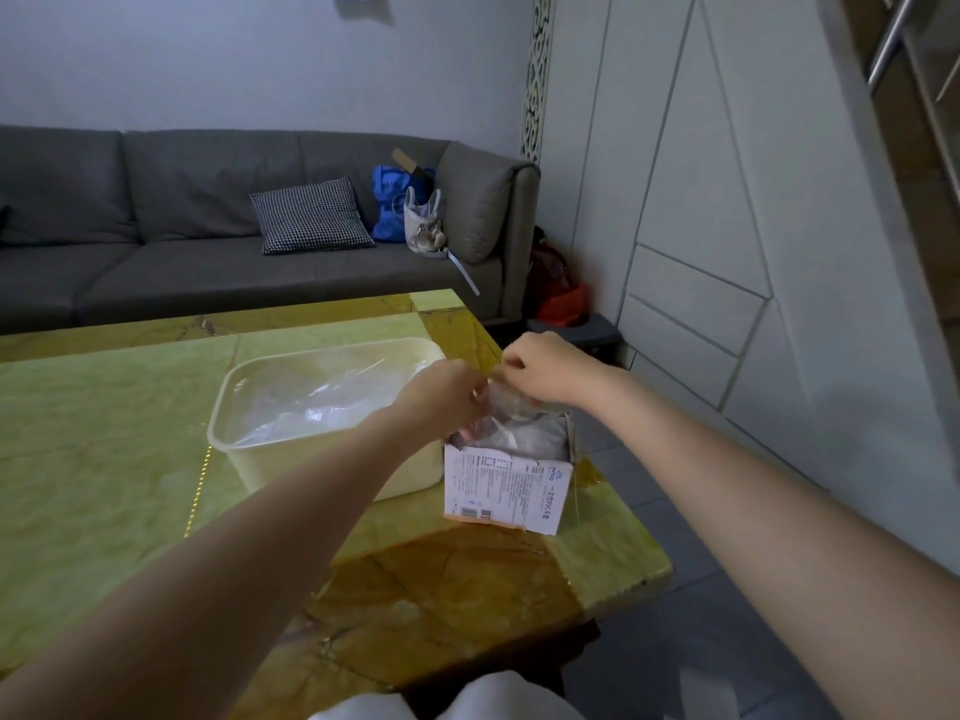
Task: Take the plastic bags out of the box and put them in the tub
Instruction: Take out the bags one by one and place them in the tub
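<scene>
Nearest me, the opened box (506,488) stands at the table's (104,433) right edge, and just above it my left hand (441,394) and right hand (545,368) each pinch a clear plastic bag (501,402) half drawn from its top. I judge I'm mid-extraction; next it must lift clear without dragging others. Then it swings toward ten o'clock into the tub (228,402), touching the box, where earlier bags (322,402) already lie.

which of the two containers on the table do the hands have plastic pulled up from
The printed cardboard box, right of the clear tub; both hands pinch a plastic bag above its open top.
</scene>
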